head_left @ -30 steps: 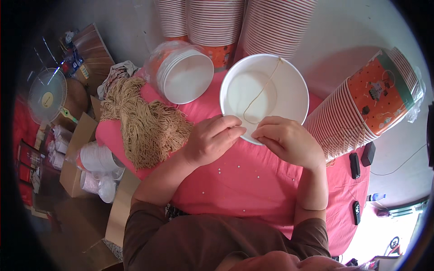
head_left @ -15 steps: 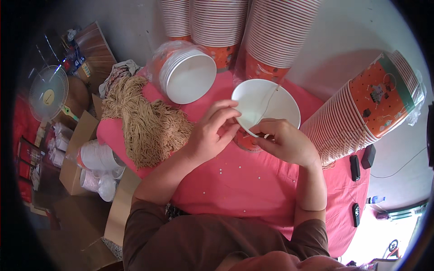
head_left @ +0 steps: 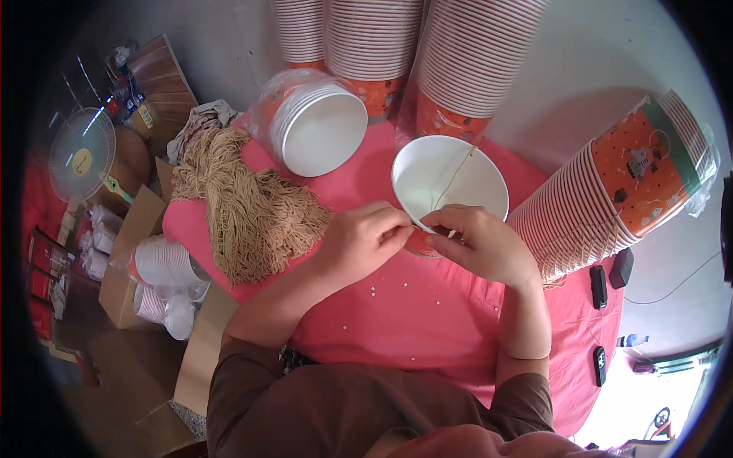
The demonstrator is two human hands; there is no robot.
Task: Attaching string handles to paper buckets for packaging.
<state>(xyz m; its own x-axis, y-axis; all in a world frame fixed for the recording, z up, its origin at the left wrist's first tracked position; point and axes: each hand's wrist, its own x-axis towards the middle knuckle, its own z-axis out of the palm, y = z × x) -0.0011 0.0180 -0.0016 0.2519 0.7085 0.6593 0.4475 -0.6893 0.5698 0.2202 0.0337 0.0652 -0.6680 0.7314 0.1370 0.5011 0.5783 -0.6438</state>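
A white-lined paper bucket (head_left: 416, 172), orange outside, stands tilted toward me on the pink-covered table. A thin tan cord (head_left: 456, 177) runs inside it from the far rim down to the near rim. My right hand (head_left: 485, 243) is closed on the near rim, fingers over the inner side and thumb outside. My left hand (head_left: 365, 240) is closed in a pinch just outside that rim, touching or nearly touching it beside the right fingertips. What lies between its fingers is hidden. Left of my left hand lies a large bundle of tan cords (head_left: 256, 214).
Nested bucket stacks (head_left: 374, 38) rise along the back, some in clear plastic. More white buckets (head_left: 324, 136) lie on their side at back left. A long leaning stack (head_left: 588, 198), hung with cords, stands right. Small white beads (head_left: 373, 291) dot the pink cloth (head_left: 389, 328). A cardboard box (head_left: 137, 263) stands left.
My left hand has moved right and down to the near rim, and its spread fingers have closed into a pinch. The right hand and the bucket have hardly moved.
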